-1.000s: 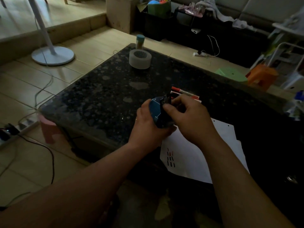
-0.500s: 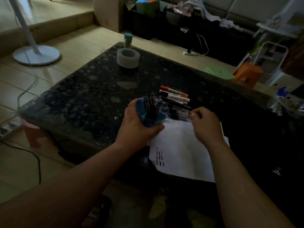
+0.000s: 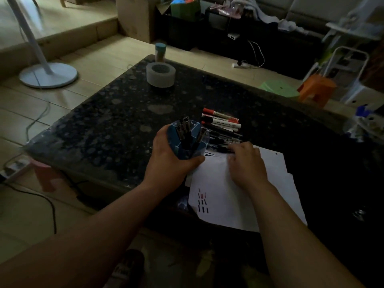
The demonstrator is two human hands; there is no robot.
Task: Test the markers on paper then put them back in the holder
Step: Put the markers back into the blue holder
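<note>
Centre frame, I log my left hand (image 3: 170, 161) wrapped closed around the blue plastic marker holder (image 3: 185, 142), tilted, with several dark markers (image 3: 185, 129) standing in it. Just right of it, my right hand (image 3: 246, 163) lies palm-down with fingers curled over the upper edge of the white paper sheet (image 3: 270, 183) and the nearest of the loose red-capped and black markers (image 3: 222, 125); whether it grips one I cannot tell. Upper left of the dark speckled stone table (image 3: 104, 125): one pale tape roll (image 3: 160, 74).
</note>
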